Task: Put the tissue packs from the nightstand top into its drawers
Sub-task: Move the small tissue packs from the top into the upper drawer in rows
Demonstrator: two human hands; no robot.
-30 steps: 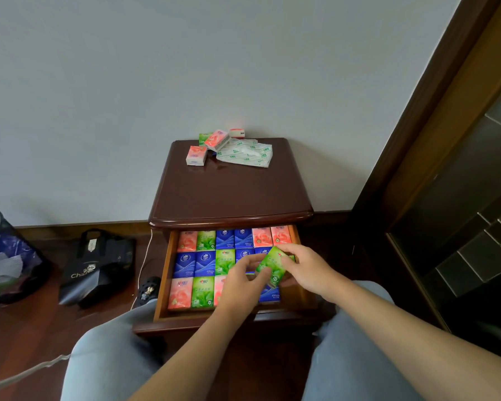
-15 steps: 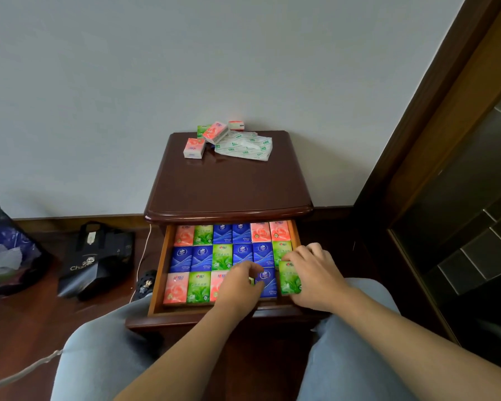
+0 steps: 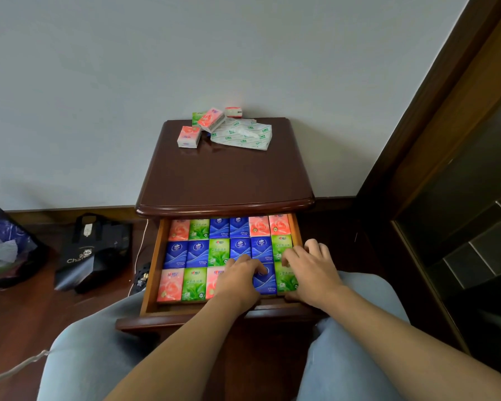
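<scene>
Pressed flat: left hand (image 3: 237, 280) and right hand (image 3: 310, 274), fingers relaxed, gripping nothing, on glossy rectangular tissue packs (image 3: 198, 253) filling wooden drawer (image 3: 152, 270); loose packs (image 3: 189, 136) at 12 o'clock.

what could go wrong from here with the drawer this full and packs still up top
1. The open drawer looks filled edge to edge, so the packs left on the nightstand top, like the pink pack, may not fit flat.
2. Both hands press on the front row; pushing hard could buckle neighbouring packs upward.
3. A raised pack might catch when the drawer closes.
</scene>
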